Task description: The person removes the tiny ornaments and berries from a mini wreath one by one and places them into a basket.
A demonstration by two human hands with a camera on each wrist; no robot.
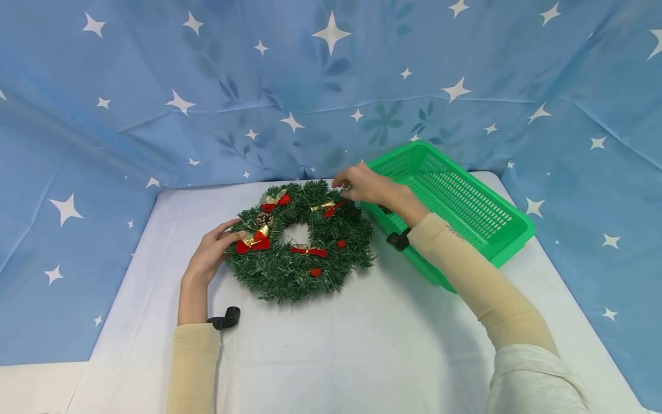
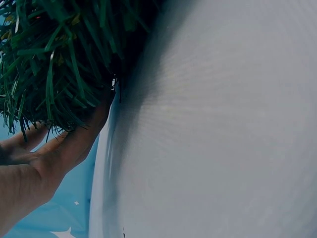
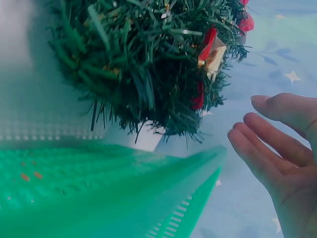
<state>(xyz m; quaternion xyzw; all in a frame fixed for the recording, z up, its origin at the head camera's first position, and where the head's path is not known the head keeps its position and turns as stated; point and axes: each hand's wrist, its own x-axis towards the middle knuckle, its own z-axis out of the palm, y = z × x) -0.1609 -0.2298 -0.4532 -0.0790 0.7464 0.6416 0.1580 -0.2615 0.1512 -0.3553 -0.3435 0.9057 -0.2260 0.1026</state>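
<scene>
A green artificial wreath (image 1: 289, 279) lies on the white-covered table, trimmed with red and gold bows (image 1: 308, 251), several red balls (image 1: 315, 272) and a pine cone (image 1: 264, 219). My left hand (image 1: 207, 256) grips its left edge, thumb on top beside a bow; in the left wrist view, fingers (image 2: 84, 139) reach beneath the greenery. Over the wreath's upper right edge is my right hand (image 1: 364, 184). Its fingers are loosely bent with nothing between them, and the right wrist view shows them apart from the wreath (image 3: 148, 74), near a red and gold bow (image 3: 210, 57).
Right of the wreath stands a green perforated plastic basket (image 1: 473, 192), with my right forearm (image 1: 465, 270) reaching across it. Behind the table hangs a blue curtain (image 1: 310, 69) printed with white stars. White cloth (image 1: 331, 356) covers the tabletop in front.
</scene>
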